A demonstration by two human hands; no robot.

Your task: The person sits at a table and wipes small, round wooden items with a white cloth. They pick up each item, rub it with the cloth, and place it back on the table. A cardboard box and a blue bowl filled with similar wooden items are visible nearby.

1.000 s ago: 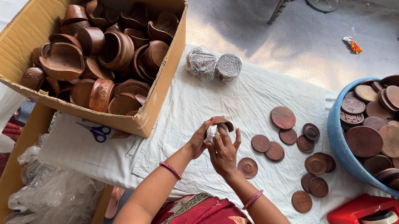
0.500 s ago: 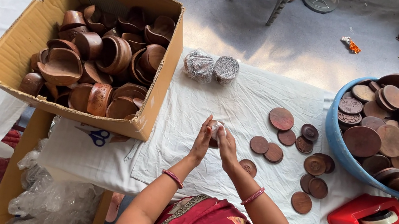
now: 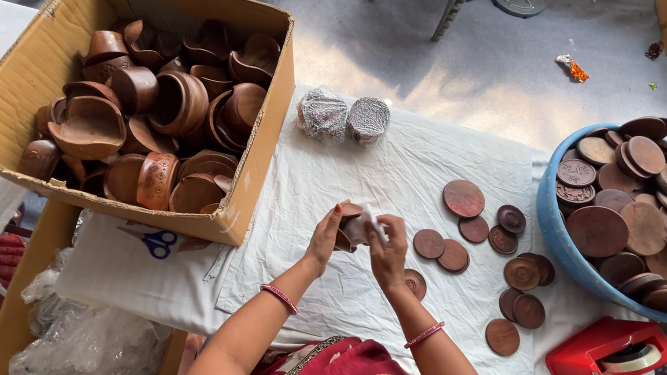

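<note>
Both my hands meet over the white cloth (image 3: 406, 181) at the table's middle. My left hand (image 3: 326, 235) and my right hand (image 3: 387, 251) together hold a small brown clay pot (image 3: 352, 228), partly covered by a clear plastic wrap between the fingers. Most of the pot is hidden by my fingers. Several flat brown clay lids (image 3: 464, 198) lie loose on the cloth just right of my hands.
A cardboard box (image 3: 30, 77) full of brown clay pots stands at the left. Two wrapped bundles (image 3: 343, 116) lie behind my hands. A blue tub (image 3: 554, 231) heaped with lids sits at the right, a red tape dispenser (image 3: 608, 354) below it. Blue-handled scissors (image 3: 155, 244) lie under the box.
My hands have kept turning the small pot, shifting slightly; the wrap now shows between my fingers. Nothing else on the table has moved.
</note>
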